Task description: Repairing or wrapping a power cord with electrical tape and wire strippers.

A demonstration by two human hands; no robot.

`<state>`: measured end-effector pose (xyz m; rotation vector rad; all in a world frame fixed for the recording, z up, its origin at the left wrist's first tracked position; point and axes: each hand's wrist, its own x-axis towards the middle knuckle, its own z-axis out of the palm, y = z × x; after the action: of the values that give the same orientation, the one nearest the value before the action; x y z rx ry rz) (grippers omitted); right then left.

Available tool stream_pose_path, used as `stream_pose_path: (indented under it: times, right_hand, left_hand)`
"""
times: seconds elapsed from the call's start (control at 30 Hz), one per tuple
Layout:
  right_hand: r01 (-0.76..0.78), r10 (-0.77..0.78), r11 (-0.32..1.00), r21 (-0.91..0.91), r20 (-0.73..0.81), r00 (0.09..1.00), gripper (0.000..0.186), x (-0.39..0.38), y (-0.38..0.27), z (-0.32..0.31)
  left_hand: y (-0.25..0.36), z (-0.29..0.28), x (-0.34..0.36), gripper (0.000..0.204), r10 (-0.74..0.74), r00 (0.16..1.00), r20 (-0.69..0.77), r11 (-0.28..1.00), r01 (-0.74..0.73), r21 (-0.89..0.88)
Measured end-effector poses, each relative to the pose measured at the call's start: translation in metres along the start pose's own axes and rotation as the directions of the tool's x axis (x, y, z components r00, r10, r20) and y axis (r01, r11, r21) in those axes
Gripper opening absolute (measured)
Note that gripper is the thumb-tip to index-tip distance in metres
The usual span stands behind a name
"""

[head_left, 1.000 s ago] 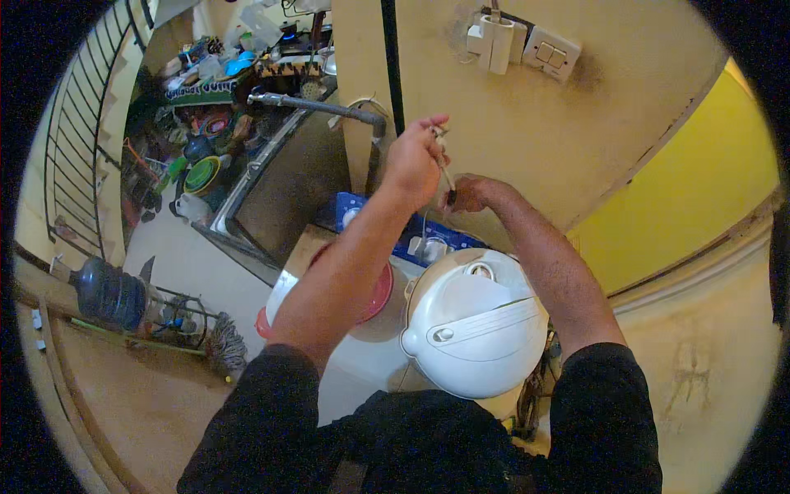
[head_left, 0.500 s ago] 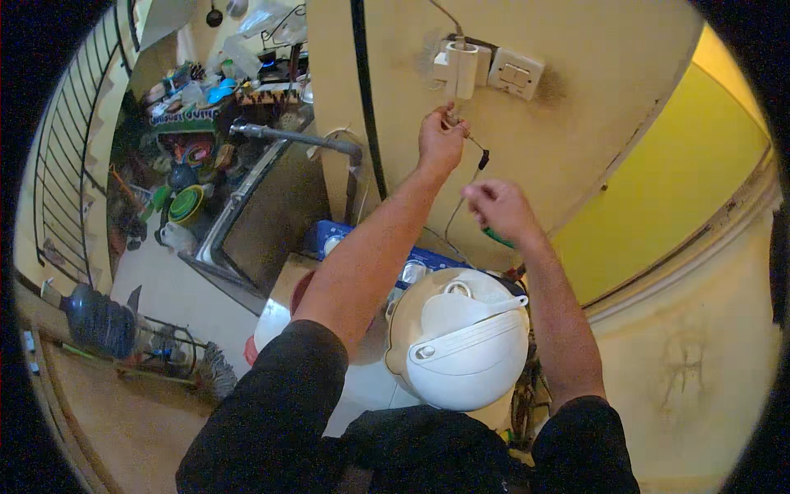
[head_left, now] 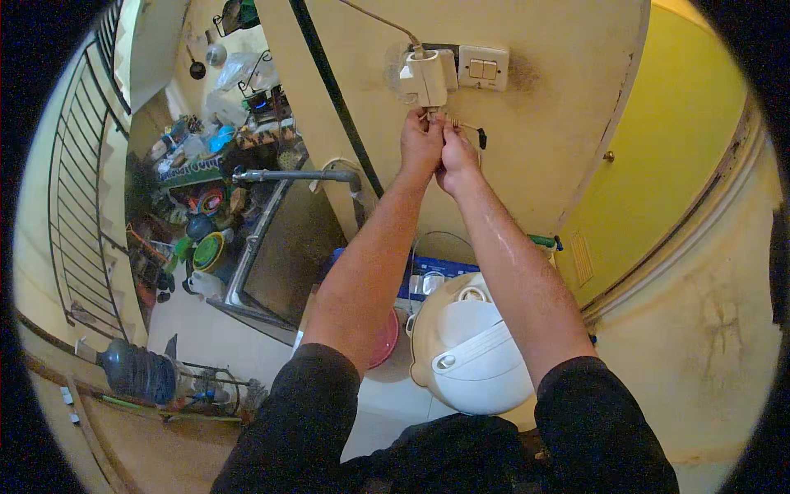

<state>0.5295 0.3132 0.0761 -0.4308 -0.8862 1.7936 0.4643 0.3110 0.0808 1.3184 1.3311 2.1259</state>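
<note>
1. Landmark: boxy cream-white plastic adapter [head_left: 426, 78] on the yellowish wall, with a thin pale cable [head_left: 380, 21] running into its top.
2. Left hand [head_left: 422, 146], just below the adapter: grip drawn in tight, fingertips pinched on a slim pale plug-ended cord [head_left: 455, 123]. That is where the cord is, its held part just under the adapter.
3. Right hand [head_left: 457, 158], beside my left, below the adapter: fingers curled in close to the cord. Overlap hides the tips; I cannot tell whether this grip has hold of it.
4. The cord's black end piece [head_left: 483, 138] hangs free, below and right of the adapter; probably left loose because my fingers work the other part.
5. My hands press together, I judge, to steady so small a piece at arm's reach.
6. Rounded white plastic lidded appliance [head_left: 485, 366]: well below the adapter, between my forearms and torso, untouched.
</note>
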Motion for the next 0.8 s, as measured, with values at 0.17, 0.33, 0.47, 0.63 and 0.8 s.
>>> stream_pose_path:
  times: [0.17, 0.33, 0.47, 0.63, 0.8]
  right_hand:
    - [0.163, -0.163, 0.986, -0.033, -0.010, 0.987, 0.020, 0.019, -0.001, -0.011]
    - [0.224, -0.224, 0.975, 0.005, 0.063, 0.973, 0.020, 0.029, -0.010, -0.003]
    - [0.195, -0.199, 0.979, 0.063, 0.059, 0.978, 0.019, 0.032, -0.006, 0.005]
    - [0.201, -0.203, 0.977, 0.067, 0.027, 0.979, 0.018, 0.032, -0.006, 0.003]
    - [0.218, -0.218, 0.976, -0.006, 0.002, 0.976, 0.016, 0.027, -0.010, 0.006]
  left_hand:
    - [0.016, -0.008, -0.005, 0.055, 0.209, 0.973, -0.099, 0.909, -0.156, 0.387]
    - [0.057, -0.019, 0.020, 0.054, 0.597, 0.802, 0.035, 0.571, -0.455, 0.683]
    - [0.061, -0.025, 0.036, 0.052, 0.583, 0.807, 0.093, 0.482, -0.436, 0.760]
    - [0.061, -0.024, 0.040, 0.051, 0.608, 0.772, 0.185, 0.383, -0.489, 0.784]
    - [0.062, -0.028, 0.042, 0.052, 0.636, 0.742, 0.211, 0.364, -0.530, 0.766]
